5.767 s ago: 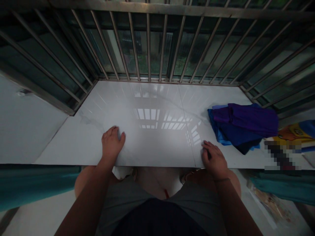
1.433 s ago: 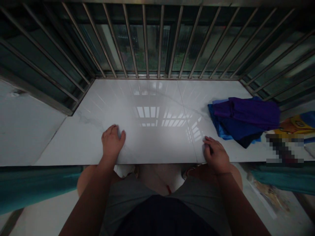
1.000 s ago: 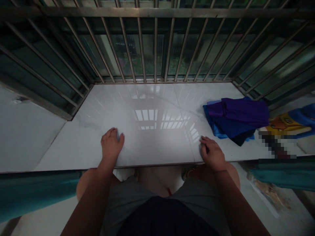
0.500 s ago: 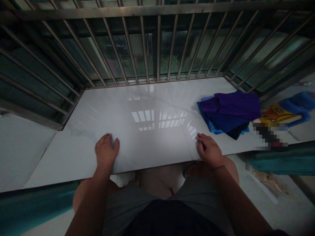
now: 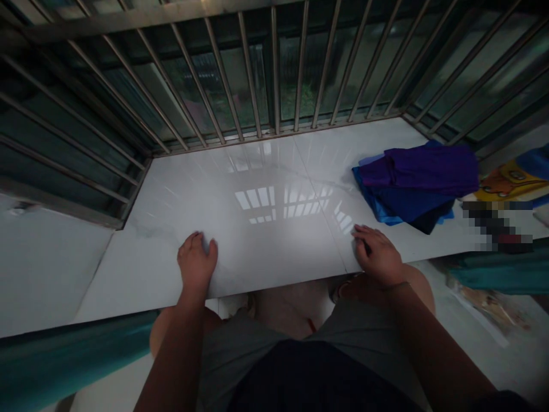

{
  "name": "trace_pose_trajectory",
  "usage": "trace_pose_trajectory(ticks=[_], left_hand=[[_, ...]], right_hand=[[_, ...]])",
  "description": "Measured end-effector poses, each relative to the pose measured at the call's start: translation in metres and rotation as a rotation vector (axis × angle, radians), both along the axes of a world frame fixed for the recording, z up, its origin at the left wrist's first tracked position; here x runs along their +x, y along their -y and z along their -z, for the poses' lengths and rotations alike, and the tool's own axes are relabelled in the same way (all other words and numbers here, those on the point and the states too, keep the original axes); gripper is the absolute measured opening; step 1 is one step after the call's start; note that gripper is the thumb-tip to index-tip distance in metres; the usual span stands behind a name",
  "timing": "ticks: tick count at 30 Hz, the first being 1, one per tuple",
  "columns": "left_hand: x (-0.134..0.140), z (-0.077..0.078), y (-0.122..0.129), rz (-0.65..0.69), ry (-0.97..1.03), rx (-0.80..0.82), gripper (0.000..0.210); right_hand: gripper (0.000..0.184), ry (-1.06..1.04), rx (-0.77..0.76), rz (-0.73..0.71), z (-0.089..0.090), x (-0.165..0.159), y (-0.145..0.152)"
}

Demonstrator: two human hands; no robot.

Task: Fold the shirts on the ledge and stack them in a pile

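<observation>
My left hand [image 5: 197, 260] rests palm down near the front edge of a glossy white tiled ledge [image 5: 274, 252], its thumb apart from the fingers and nothing in it. On the right part of the same ledge lies my right hand [image 5: 378, 254], open and slightly curled, also holding nothing. Just beyond my right hand sits a stack of folded cloth [image 5: 420, 171], purple on top with several blue layers beneath. A gap separates the hand from the cloth.
Metal window bars [image 5: 274, 74] close off the back and both sides of the ledge. At the far right stands a blue and yellow item [image 5: 514, 177] with a cartoon print, beside a pixelated dark patch. Teal curtains [image 5: 86, 349] hang below the front edge.
The camera view has shifted, so everything appears a little further right and the stack somewhat higher. Both hands keep their places on the ledge.
</observation>
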State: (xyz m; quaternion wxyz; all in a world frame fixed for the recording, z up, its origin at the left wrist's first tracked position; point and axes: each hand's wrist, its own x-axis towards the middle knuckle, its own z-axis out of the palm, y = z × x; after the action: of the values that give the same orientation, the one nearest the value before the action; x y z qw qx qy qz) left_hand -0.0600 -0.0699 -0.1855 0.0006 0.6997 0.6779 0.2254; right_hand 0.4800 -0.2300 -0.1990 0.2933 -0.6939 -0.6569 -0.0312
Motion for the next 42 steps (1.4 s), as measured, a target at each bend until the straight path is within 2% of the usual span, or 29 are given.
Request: trace_pose_trajectory(ticks=[15, 20, 23, 25, 29, 32, 34, 37, 39, 42], left_hand=[[0.006, 0.000, 0.001, -0.011, -0.033, -0.008, 0.056], [0.005, 0.002, 0.001, -0.024, -0.013, 0.001, 0.056], [0.004, 0.004, 0.000, -0.027, -0.023, 0.012, 0.057], [0.003, 0.005, -0.001, -0.025, -0.028, 0.010, 0.058], [0.004, 0.005, -0.001, -0.031, -0.031, 0.005, 0.057], [0.005, 0.003, 0.000, -0.030, -0.027, 0.000, 0.057], [0.006, 0.001, 0.000, -0.037, -0.023, -0.007, 0.056], [0.007, 0.000, 0.000, -0.046, -0.013, -0.014, 0.056], [0.007, -0.001, 0.000, -0.047, -0.006, -0.009, 0.055], [0.007, -0.001, -0.001, -0.050, -0.003, 0.000, 0.056]], right_hand=[[0.031, 0.024, 0.039, -0.030, 0.007, 0.006, 0.000], [0.029, -0.053, 0.036, -0.031, 0.003, 0.008, -0.001], [0.042, -0.147, 0.131, 0.163, -0.009, 0.021, -0.004], [0.046, -0.107, 0.229, 0.324, -0.023, 0.039, -0.009], [0.034, 0.131, 0.314, 0.531, -0.065, 0.087, -0.025], [0.041, 0.233, 0.325, 0.616, -0.098, 0.119, -0.042], [0.059, 0.265, 0.299, 0.594, -0.112, 0.133, -0.055], [0.078, 0.261, 0.116, 0.421, -0.115, 0.140, -0.075], [0.075, 0.260, -0.006, 0.341, -0.108, 0.138, -0.086], [0.064, 0.253, -0.047, 0.348, -0.102, 0.131, -0.099]])
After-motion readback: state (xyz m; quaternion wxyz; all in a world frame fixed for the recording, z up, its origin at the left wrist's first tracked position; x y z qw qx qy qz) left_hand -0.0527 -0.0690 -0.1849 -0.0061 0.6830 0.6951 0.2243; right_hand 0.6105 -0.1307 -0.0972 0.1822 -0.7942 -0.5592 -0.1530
